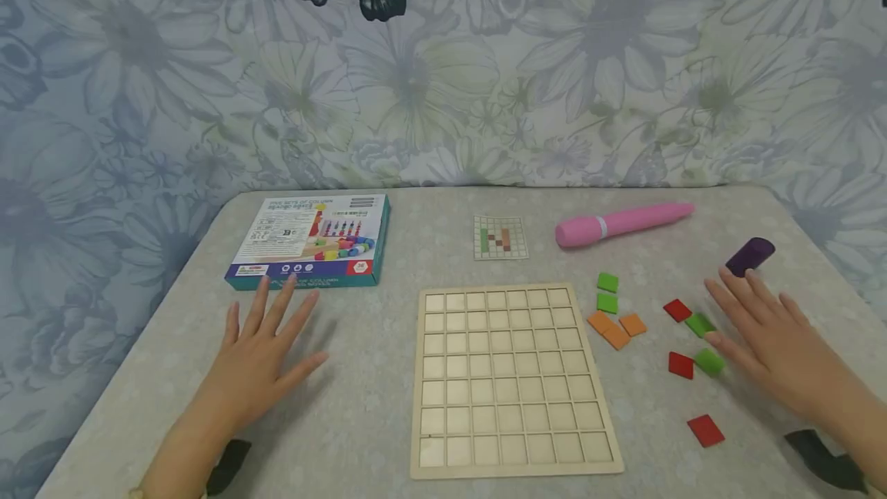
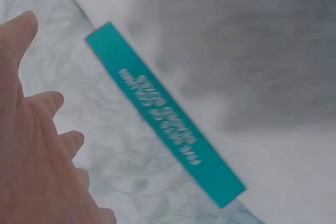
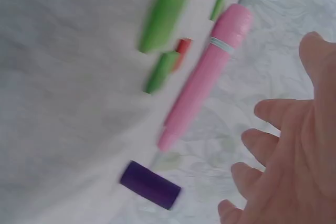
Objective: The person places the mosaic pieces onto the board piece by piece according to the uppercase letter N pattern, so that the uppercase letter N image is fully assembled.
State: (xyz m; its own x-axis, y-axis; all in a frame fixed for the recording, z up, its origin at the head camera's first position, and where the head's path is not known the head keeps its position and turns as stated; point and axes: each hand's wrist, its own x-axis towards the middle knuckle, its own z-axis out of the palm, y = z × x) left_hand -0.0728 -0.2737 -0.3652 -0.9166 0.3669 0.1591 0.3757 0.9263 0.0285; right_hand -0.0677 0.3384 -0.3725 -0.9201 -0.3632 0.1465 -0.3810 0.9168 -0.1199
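My left hand [image 1: 252,364], fingers spread and holding nothing, hovers over the table's left side, just in front of a teal and white box [image 1: 312,241]. On the right, my right hand [image 1: 779,345] is also spread and holds nothing. Close to its fingertips lies a dark purple cylinder [image 1: 750,256]; beside its thumb are a green tile [image 1: 710,362] and a red tile [image 1: 681,366]. Between the hands lies a wooden grid board [image 1: 513,376] with bare squares. Orange tiles [image 1: 616,336] and more green tiles [image 1: 607,303] sit along the board's right edge.
Behind the board lies a small pattern card [image 1: 500,238] with coloured squares on a grid. A pink pen-shaped object [image 1: 624,225] lies at the back right. Another red tile [image 1: 706,431] is nearer the front. A flower-patterned cloth [image 1: 443,98] hangs behind the table.
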